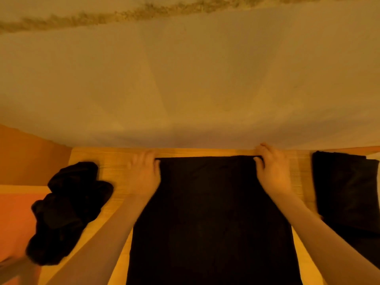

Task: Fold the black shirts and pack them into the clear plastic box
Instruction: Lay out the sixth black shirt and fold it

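A black shirt (209, 212) lies flat and long down the middle of the wooden table (115, 159), its far edge near the wall. My left hand (144, 173) pinches the far left corner of that shirt. At the far right corner my right hand (271, 169) pinches the same edge. A crumpled black shirt (70, 210) lies in a heap at the left edge of the table. On the right sits a flat, folded black shirt (347, 190). The clear plastic box is not in view.
A pale wall (185, 79) rises right behind the table's far edge. Left of the table there is an orange floor or surface (14, 219). Narrow strips of bare wood show between the three shirts.
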